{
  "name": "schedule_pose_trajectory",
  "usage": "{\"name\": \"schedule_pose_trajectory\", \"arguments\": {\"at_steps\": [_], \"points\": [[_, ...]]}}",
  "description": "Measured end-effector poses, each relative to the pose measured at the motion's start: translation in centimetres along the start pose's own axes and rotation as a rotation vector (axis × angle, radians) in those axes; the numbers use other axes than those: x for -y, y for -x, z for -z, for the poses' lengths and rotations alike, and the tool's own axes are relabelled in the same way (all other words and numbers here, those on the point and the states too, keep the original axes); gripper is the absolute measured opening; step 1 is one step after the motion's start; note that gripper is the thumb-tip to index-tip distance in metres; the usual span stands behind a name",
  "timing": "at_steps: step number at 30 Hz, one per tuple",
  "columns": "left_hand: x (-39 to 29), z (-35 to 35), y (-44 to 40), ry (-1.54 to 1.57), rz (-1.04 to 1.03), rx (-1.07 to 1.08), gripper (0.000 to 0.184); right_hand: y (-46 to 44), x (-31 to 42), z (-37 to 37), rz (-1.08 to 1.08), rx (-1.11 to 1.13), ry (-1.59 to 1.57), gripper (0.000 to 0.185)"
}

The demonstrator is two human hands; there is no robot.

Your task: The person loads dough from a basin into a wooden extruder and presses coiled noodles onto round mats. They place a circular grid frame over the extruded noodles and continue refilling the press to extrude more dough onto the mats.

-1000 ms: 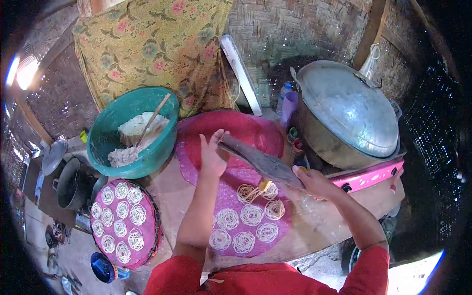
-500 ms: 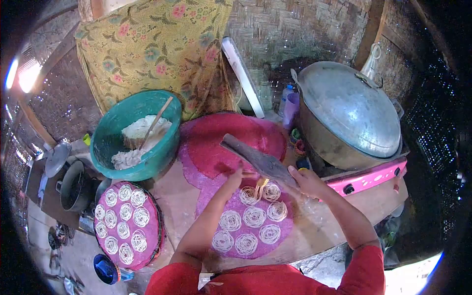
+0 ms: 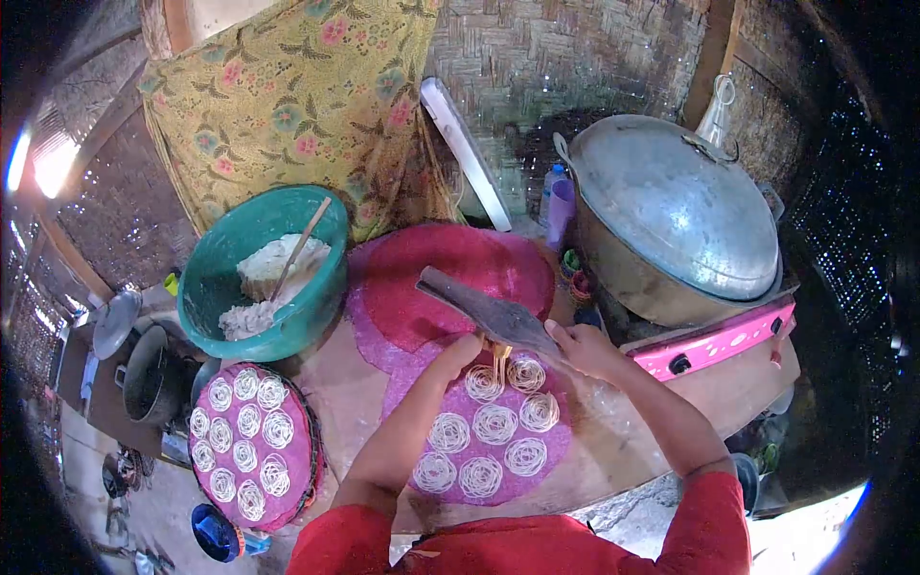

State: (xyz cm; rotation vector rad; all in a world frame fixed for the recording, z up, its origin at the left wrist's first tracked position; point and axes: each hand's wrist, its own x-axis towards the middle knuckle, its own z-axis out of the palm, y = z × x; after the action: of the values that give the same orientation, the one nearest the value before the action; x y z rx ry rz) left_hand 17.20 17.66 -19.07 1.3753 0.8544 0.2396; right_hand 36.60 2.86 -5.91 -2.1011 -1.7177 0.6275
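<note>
A dark wooden noodle press (image 3: 489, 313) is held slantwise over the work surface, its long bar running from upper left to lower right. My right hand (image 3: 586, 352) is closed around the bar's right end. Beneath the bar, my left hand (image 3: 462, 353) is closed on the lower part of the press; its fingers are partly hidden. Pale dough strands (image 3: 501, 362) hang from the press onto the coils below. Several round noodle nests (image 3: 495, 424) lie on a pink-purple mesh sheet (image 3: 402, 388).
At left stand a green basin (image 3: 204, 305) of white dough with a stick and a round pink tray (image 3: 257, 372) bearing several nests. A large lidded pot (image 3: 613, 259) sits on a pink stove (image 3: 714, 347) at right. A red mesh sheet (image 3: 412, 287) lies behind.
The press and both hands have shifted slightly left. The hanging strands have moved left, toward the nest in the back row. The view has also shifted a little.
</note>
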Motion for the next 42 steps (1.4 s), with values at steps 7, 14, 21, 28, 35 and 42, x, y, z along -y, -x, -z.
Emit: {"name": "schedule_pose_trajectory", "arguments": {"at_steps": [7, 14, 21, 28, 35, 42], "points": [[-1.0, -0.7, 2.3, -0.020, -0.061, -0.097, 0.051, -1.1, -1.2, -1.1, -0.128, -0.022, -0.129, 0.071], [6.9, 1.0, 0.5, -1.042, -0.590, -0.414, 0.038, 0.4, -0.8, 0.0, -0.154, -0.009, -0.154, 0.072], [2.3, -1.9, 9.6, -1.160, -0.579, -0.423, 0.049, 3.6, 1.1, 1.5, -0.150, -0.022, -0.218, 0.071], [2.3, -2.0, 11.6, -1.414, -0.626, -0.490, 0.074, 5.2, -1.7, 0.5, -0.144, -0.070, -0.250, 0.070], [1.5, -2.4, 12.1, -1.429, -0.598, -0.436, 0.072, 8.1, -1.3, 1.5, -0.155, -0.089, -0.409, 0.068], [-3.6, -1.8, 16.3, -1.002, -0.773, -0.571, 0.070, 11.9, -0.6, 1.2, -0.032, 0.023, -0.551, 0.062]]}}
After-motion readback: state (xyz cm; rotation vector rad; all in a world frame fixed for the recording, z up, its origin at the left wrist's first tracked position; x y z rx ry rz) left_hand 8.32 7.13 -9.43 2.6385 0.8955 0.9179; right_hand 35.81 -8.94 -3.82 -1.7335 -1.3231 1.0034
